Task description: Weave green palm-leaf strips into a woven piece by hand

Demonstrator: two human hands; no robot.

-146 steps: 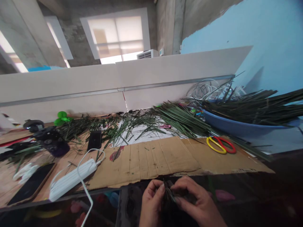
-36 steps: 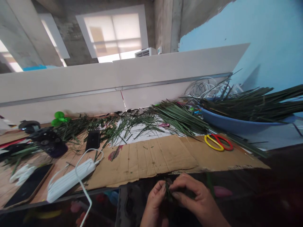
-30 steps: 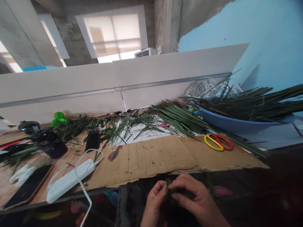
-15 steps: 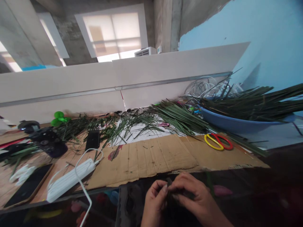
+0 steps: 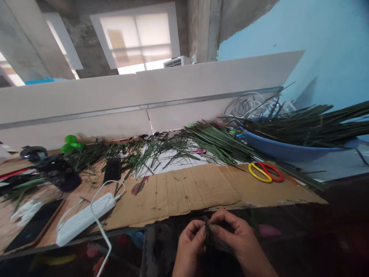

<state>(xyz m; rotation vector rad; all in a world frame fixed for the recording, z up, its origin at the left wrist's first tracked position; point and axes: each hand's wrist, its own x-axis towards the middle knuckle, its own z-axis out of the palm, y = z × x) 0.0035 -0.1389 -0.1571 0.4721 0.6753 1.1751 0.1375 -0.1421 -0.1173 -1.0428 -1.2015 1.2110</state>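
Close to my body, below the table's front edge, both hands are pinched together around a dark green leaf strip (image 5: 208, 232). My left hand (image 5: 190, 243) grips it from the left between thumb and fingers. From the right, my right hand (image 5: 235, 234) pinches the same piece, its thumb almost touching the left thumb. The lower part of the strip fades into the dark clothing, so its shape is hard to make out. Just beyond the hands lies a flat sheet of cardboard (image 5: 184, 192) with small green scraps on it.
Red-and-yellow-handled scissors (image 5: 266, 172) rest on the cardboard's right part. Long leaves fill a blue basin (image 5: 294, 152) at right; more leaf strips (image 5: 216, 142) lie behind the cardboard. At left are a white power strip (image 5: 86, 219) with a trailing cable, a phone (image 5: 34, 227) and a dark bottle (image 5: 59, 173).
My right fingers have shifted slightly along the leaf strip, and more of the strip shows between the thumbs. Both hands keep their hold in nearly the same place.
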